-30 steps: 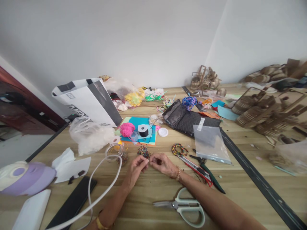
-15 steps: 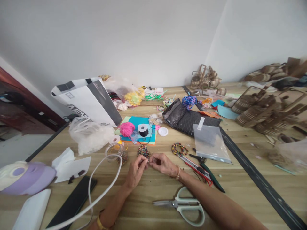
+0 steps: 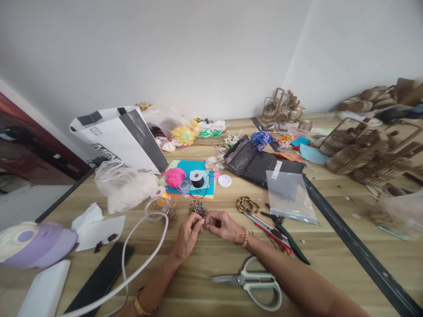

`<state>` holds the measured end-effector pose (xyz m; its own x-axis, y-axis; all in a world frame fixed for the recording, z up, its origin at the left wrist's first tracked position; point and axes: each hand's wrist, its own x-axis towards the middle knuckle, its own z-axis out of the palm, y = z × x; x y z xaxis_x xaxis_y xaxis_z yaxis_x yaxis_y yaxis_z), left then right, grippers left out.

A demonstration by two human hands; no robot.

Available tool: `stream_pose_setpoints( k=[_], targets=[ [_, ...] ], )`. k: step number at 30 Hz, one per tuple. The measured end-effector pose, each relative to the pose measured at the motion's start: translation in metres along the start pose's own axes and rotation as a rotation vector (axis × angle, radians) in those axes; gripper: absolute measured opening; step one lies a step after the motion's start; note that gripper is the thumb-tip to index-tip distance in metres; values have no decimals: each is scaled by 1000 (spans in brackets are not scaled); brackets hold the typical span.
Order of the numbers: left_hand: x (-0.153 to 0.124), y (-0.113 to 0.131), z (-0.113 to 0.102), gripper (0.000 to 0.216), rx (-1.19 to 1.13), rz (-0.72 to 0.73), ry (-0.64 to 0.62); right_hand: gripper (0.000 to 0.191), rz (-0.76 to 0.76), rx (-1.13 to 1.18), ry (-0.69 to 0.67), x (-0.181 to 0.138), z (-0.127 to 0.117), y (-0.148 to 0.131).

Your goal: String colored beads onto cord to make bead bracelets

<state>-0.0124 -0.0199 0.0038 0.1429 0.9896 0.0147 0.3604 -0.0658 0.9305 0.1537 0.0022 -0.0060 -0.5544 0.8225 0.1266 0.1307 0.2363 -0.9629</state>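
My left hand (image 3: 189, 235) and my right hand (image 3: 225, 226) meet fingertip to fingertip over the table, both pinched closed. What sits between the fingers is too small to make out. Just behind the fingertips lies a pile of multicoloured beads (image 3: 197, 208). A spool of black cord (image 3: 197, 179) stands farther back on coloured paper, its loose cord trailing toward the beads. A looped string of beads (image 3: 247, 205) rests to the right of my right hand. Under my right forearm, grey-handled scissors (image 3: 253, 281) lie with the blades pointing left.
Right of my hands are a red utility knife (image 3: 271, 232), dark green pliers (image 3: 291, 240) and a clear zip bag (image 3: 291, 197). A white cable (image 3: 155, 259) arches at front left. Pink yarn (image 3: 175, 178) and a white lid (image 3: 224, 181) flank the spool. Small baskets (image 3: 350, 147) stand at right.
Almost nothing differs. Both hands keep their pinch in the same place, with only a very slight shift of the fingers.
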Motion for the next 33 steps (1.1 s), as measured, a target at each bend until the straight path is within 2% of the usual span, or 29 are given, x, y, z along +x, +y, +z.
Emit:
stream_pose_setpoints(
  k=[12, 16, 20, 23, 28, 31, 33],
  targets=[
    [1, 6, -2, 27, -136, -1, 37, 25, 48, 41, 27, 0, -2, 2],
    [-2, 12, -2, 27, -178, -1, 29, 40, 83, 26, 167, 0, -9, 4],
    [-4, 17, -1, 28, -189, -15, 22, 50, 97, -94, 345, 3, -19, 4],
    [-5, 18, -1, 29, -178, -25, 1, 45, 96, -279, 343, 5, -25, 4],
    [-6, 15, -1, 28, -135, -12, -62, 24, 69, -584, 346, 7, -30, 7],
    [-7, 13, 0, 28, -119, -9, -75, 17, 27, -562, 359, 7, -31, 3],
    [-7, 11, 1, 28, -122, -5, -71, 13, 12, -442, 326, 6, -31, -4]
  ],
)
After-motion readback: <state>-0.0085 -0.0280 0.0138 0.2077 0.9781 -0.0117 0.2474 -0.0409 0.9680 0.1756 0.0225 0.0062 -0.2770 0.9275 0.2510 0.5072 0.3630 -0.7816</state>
